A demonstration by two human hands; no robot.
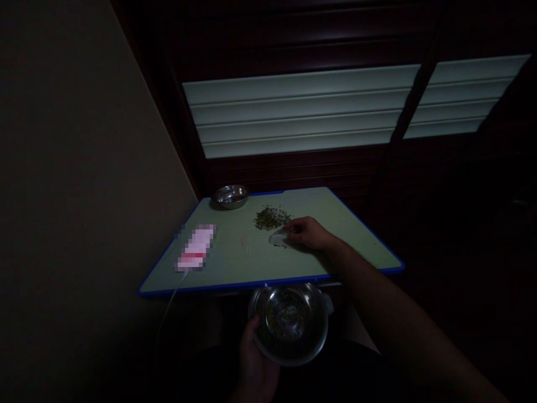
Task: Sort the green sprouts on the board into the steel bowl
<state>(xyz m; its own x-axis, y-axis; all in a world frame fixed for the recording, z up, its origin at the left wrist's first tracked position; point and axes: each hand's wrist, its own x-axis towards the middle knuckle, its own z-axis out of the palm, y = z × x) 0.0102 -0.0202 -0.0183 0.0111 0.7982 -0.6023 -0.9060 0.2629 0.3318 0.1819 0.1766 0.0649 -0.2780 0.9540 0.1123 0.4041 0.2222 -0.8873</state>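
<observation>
My left hand (258,358) grips the left rim of a shiny metal bowl (308,352), thumb over the edge. It is held below the table's near edge, and small greenish bits show dimly inside it. Over the table, my right hand (309,233) is closed on a thin, pale, see-through piece (277,239), whose exact kind I cannot make out. That piece rests low at the tabletop, with a few dark grains by its edge. Just beyond it lies a loose pile of small green-brown beans or grains (268,217).
The pale green table (356,246) has a blue rim. A smaller metal bowl (230,197) with something dark in it stands at the far left corner. A blurred-out pink-white phone-like object (196,247) with a white cable (170,305) lies at left. Behind is a dark slatted cabinet (302,112).
</observation>
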